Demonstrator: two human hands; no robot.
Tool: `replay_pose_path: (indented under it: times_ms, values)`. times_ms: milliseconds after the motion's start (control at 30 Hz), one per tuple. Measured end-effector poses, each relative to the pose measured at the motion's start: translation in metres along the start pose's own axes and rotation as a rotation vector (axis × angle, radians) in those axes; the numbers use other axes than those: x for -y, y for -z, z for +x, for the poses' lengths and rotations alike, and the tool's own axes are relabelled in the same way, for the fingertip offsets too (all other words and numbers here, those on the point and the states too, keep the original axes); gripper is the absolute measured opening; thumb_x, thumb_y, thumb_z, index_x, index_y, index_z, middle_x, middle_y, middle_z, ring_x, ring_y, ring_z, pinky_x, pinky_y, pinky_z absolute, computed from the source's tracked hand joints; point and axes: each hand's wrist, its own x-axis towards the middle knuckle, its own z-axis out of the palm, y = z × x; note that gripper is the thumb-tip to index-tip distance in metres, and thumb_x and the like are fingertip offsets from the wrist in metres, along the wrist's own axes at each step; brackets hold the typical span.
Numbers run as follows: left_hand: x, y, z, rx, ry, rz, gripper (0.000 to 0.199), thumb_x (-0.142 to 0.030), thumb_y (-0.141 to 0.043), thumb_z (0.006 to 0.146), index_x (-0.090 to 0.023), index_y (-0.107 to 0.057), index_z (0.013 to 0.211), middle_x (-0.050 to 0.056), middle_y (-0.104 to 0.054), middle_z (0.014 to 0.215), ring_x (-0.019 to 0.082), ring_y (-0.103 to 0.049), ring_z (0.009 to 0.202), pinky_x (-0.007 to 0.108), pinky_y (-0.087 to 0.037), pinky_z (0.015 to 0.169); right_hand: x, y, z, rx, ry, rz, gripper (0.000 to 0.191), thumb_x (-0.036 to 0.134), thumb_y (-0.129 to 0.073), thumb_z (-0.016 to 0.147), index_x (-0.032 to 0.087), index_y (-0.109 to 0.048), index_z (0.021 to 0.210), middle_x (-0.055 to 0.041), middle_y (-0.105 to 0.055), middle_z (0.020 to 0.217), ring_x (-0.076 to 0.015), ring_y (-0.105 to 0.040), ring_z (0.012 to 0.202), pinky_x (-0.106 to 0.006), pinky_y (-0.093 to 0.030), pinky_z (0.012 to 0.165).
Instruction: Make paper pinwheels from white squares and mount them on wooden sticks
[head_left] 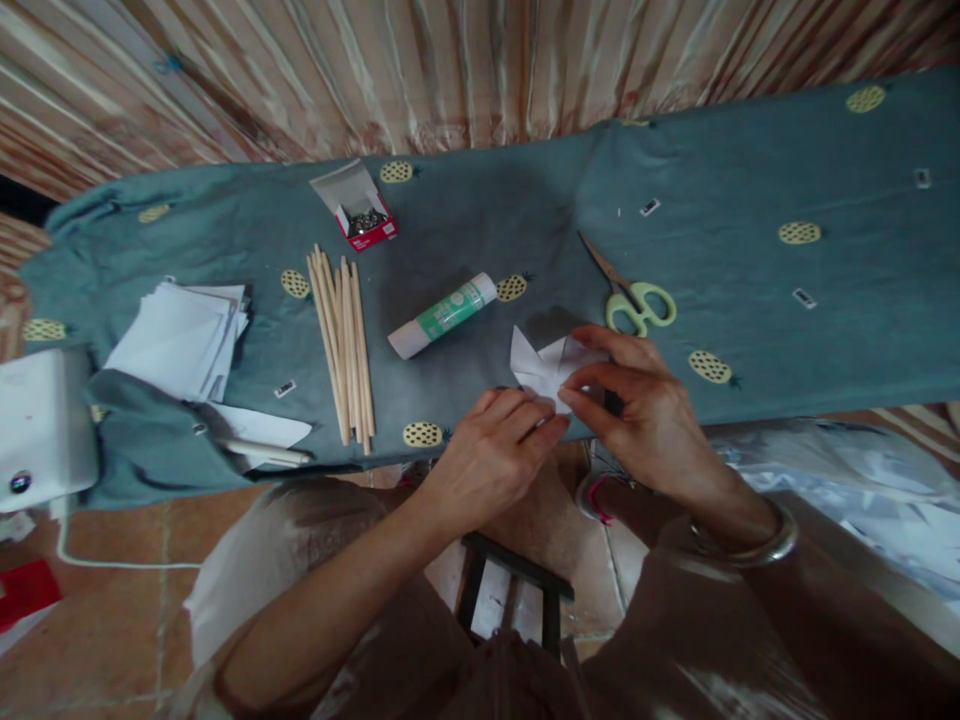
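A folded white paper pinwheel (pixel 546 368) is held between my two hands above the table's near edge. My left hand (pixel 499 440) is closed on its lower left side, fingers curled at the paper's edge. My right hand (pixel 630 395) pinches the paper from the right, thumb and index finger near its middle. Part of the paper is hidden behind the fingers. Just beyond my right hand lie scissors (pixel 641 305) with pale green handles. A glue stick (pixel 444 315) with a green label rests to the left of the paper.
Several wooden sticks (pixel 345 350) lie left of the glue stick. Behind them stands an open red box (pixel 371 235) of small metal pieces. A stack of white paper (pixel 176 340), a knife (pixel 266 452) and a white device (pixel 45 425) occupy the left end. A teal cloth (pixel 480 220) covers the table.
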Motion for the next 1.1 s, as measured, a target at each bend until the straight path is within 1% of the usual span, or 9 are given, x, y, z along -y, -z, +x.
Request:
replay_pose_path:
  times_ms: [233, 400, 567, 800, 967, 1100]
  values:
    - [-0.0009, -0.0021, 0.001, -0.035, 0.011, -0.018, 0.022, -0.016, -0.048, 0.094, -0.01, -0.063, 0.109, 0.011, -0.069, 0.1, 0.022, -0.059, 0.096, 0.036, -0.049, 0.08, 0.0015, -0.002, -0.0004, -0.008, 0.013, -0.03, 0.01, 0.022, -0.058, 0.086, 0.022, -0.065, 0.078, -0.0116, -0.06, 0.129, -0.0316, -0.054, 0.122, -0.054, -0.045, 0.101]
    - [-0.0009, -0.0027, 0.0017, -0.019, 0.045, -0.046, 0.023, -0.017, -0.048, 0.094, -0.011, -0.064, 0.111, 0.01, -0.068, 0.1, 0.022, -0.059, 0.097, 0.037, -0.049, 0.081, 0.0004, -0.0031, -0.0013, -0.014, 0.012, -0.037, 0.009, 0.023, -0.058, 0.087, 0.023, -0.064, 0.08, -0.0108, -0.059, 0.13, -0.0309, -0.053, 0.123, -0.054, -0.044, 0.102]
    - [-0.0009, -0.0033, 0.0017, -0.037, 0.066, -0.076, 0.023, -0.017, -0.049, 0.094, -0.012, -0.064, 0.11, 0.01, -0.069, 0.1, 0.021, -0.06, 0.096, 0.037, -0.049, 0.08, -0.0003, -0.0026, -0.0016, -0.011, -0.006, -0.034, 0.005, 0.026, -0.059, 0.087, 0.026, -0.063, 0.083, -0.0093, -0.059, 0.13, -0.0314, -0.053, 0.123, -0.056, -0.044, 0.102]
    - [-0.0014, -0.0052, 0.0007, -0.08, 0.053, -0.082, 0.021, -0.017, -0.048, 0.095, -0.01, -0.063, 0.108, 0.01, -0.07, 0.099, 0.022, -0.06, 0.095, 0.036, -0.049, 0.079, 0.0002, -0.0027, -0.0019, -0.013, 0.002, -0.022, 0.005, 0.025, -0.06, 0.087, 0.025, -0.062, 0.083, -0.0111, -0.06, 0.129, -0.0308, -0.053, 0.123, -0.055, -0.044, 0.102]
    - [-0.0027, -0.0061, -0.0009, -0.077, 0.054, -0.07, 0.022, -0.017, -0.047, 0.095, -0.012, -0.063, 0.109, 0.009, -0.07, 0.101, 0.022, -0.059, 0.097, 0.037, -0.049, 0.081, 0.0009, -0.0026, -0.0018, -0.007, -0.001, -0.021, 0.004, 0.025, -0.06, 0.087, 0.025, -0.063, 0.084, -0.0105, -0.06, 0.13, -0.0311, -0.054, 0.123, -0.055, -0.044, 0.101]
    - [-0.0035, -0.0053, 0.0, -0.083, 0.051, -0.082, 0.021, -0.016, -0.048, 0.095, -0.01, -0.063, 0.108, 0.009, -0.07, 0.099, 0.021, -0.06, 0.096, 0.037, -0.049, 0.081, 0.0009, -0.0026, -0.0016, -0.012, 0.011, -0.032, 0.004, 0.025, -0.06, 0.086, 0.025, -0.063, 0.083, -0.0102, -0.06, 0.129, -0.0309, -0.054, 0.123, -0.054, -0.044, 0.102]
